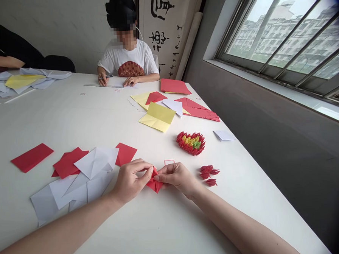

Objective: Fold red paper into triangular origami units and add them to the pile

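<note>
The left hand [129,182] and right hand [176,177] pinch a small folded red paper piece [155,184] at lower centre, working a fold; small pointed red paper units [208,174] lie just right on the white surface [58,125].

Dark grey wall [272,144] under a metal-framed glass window [278,34]; cream scroll [167,32] with black calligraphy beside a white wall [53,30].
</note>
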`<state>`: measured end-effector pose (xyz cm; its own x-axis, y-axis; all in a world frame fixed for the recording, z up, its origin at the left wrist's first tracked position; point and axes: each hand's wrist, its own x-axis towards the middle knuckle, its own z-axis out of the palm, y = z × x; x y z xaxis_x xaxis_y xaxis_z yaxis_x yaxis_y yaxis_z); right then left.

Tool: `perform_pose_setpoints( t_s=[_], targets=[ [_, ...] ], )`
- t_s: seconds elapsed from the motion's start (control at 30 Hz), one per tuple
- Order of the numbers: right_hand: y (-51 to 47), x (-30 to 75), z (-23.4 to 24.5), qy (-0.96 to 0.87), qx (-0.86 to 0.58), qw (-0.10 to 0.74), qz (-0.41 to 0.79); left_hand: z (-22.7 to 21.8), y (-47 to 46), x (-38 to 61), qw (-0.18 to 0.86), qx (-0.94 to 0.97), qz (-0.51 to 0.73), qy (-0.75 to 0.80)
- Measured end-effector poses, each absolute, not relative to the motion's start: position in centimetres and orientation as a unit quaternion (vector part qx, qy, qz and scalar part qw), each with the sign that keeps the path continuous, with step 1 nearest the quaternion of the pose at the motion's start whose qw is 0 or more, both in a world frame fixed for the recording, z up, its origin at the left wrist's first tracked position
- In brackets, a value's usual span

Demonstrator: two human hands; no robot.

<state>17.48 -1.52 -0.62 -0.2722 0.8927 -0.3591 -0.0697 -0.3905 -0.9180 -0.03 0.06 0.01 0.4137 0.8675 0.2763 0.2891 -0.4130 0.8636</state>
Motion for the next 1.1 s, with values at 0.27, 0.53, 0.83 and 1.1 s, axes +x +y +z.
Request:
perform_pose_setpoints(
  t_s=[0.27,0.53,0.83,1.1],
  targets=[
    [-1.73,17.59,-1.05,-0.424,-0.489,0.368,0.668,0.10,0.21,0.06,0.495,0.692,0.344,0.396],
    [-1.67,17.62,-0.80,-0.431,-0.485,0.360,0.671,-0.01,0.35,0.07,0.552,0.650,0.318,0.416],
    [-1.54,17.65,-0.65,-0.425,-0.497,0.336,0.678,0.10,0.48,0.08,0.581,0.628,0.324,0.404],
    [-1.51,17.72,-0.48,-0.430,-0.499,0.331,0.676,-0.05,0.47,0.00,0.561,0.610,0.366,0.424]
  ],
)
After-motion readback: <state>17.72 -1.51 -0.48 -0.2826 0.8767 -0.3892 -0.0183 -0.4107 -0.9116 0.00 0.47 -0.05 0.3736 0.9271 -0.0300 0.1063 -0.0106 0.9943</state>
